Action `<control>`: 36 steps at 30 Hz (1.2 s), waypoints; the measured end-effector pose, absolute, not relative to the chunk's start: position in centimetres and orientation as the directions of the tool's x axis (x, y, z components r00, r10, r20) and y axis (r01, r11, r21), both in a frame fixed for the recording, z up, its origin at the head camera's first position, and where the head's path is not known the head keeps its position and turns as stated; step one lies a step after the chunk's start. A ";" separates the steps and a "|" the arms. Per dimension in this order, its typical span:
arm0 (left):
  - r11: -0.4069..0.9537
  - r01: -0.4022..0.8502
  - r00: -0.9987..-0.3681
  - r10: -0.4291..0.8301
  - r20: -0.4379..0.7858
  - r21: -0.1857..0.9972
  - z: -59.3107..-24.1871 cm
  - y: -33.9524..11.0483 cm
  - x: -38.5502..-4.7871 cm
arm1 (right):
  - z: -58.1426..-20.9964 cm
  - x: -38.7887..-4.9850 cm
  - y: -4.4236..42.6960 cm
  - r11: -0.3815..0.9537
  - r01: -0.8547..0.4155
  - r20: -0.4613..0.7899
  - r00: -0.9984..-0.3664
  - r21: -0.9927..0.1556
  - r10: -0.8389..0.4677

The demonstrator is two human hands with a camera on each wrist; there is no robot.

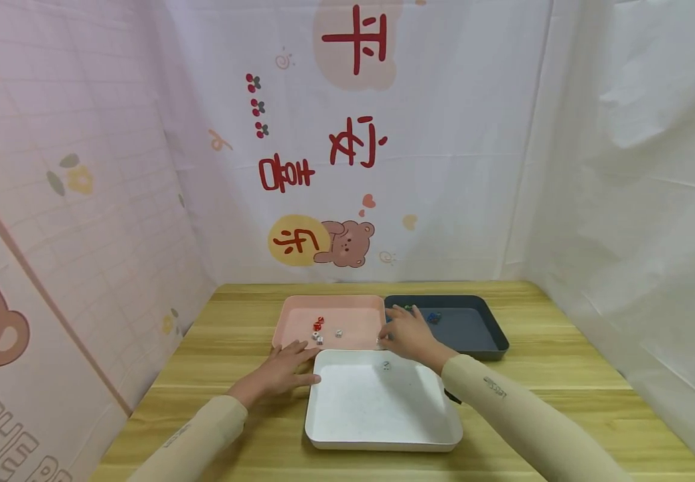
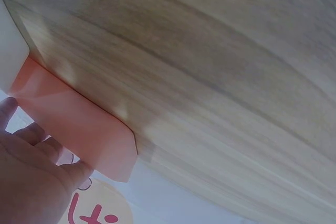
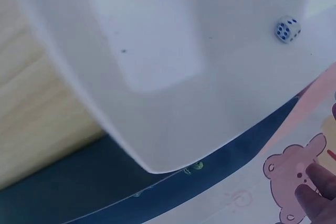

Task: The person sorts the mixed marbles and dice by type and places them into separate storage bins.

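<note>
My right hand [image 1: 410,335] reaches over the inner side of the pink tray [image 1: 359,304], thumb and fingers together. A small white die [image 1: 378,341] shows at its fingertips, pinched; the right wrist view shows only part of the hand [image 3: 320,195]. One white die [image 1: 386,365] lies in the white tray [image 1: 377,408] near its back wall. My left hand [image 1: 281,371] has its fingers spread, touching the front rim of the pink tray and close to the white tray's left wall. Red dice [image 1: 318,326] and white dice [image 1: 317,337] lie in the pink tray.
A dark blue-grey tray [image 1: 468,328] stands right of the pink one, holding blue dice [image 1: 434,317] and green dice [image 1: 408,308], partly behind my right hand. The wooden table [image 1: 522,402] is bordered by white printed cloth [image 1: 444,201] at the back and sides.
</note>
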State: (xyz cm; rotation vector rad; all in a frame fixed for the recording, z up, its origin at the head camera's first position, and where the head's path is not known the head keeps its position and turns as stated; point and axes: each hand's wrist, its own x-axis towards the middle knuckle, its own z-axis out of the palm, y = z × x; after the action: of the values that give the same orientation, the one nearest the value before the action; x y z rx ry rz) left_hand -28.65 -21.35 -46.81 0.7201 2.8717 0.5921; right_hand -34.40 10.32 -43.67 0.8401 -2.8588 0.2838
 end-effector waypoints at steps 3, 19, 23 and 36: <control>0.810 0.430 -0.879 0.477 -0.022 0.398 -46.8 -21.3 -28.7 | -43.5 -35.2 9.7 0.847 -0.511 0.173 -0.856 -0.147 -0.487; 0.807 0.431 -0.878 0.479 -0.021 0.403 -47.0 -21.7 -28.9 | -44.4 -38.8 7.1 0.870 -0.451 0.118 -0.892 -0.200 -0.436; 0.806 0.433 -0.878 0.479 -0.014 0.404 -47.0 -21.7 -28.9 | -44.9 -39.1 6.3 0.872 -0.453 0.116 -0.892 -0.186 -0.438; 0.797 0.449 -0.871 0.491 0.000 0.405 -47.0 -21.5 -29.0 | -45.6 -39.4 4.3 0.890 -0.424 0.100 -0.905 -0.165 -0.413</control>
State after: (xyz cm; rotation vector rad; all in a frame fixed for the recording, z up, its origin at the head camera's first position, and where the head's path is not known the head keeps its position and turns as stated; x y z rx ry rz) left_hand -28.95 -21.45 -46.95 0.7545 2.8777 0.6087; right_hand -39.40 4.34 -45.60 0.6638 -2.9941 0.2832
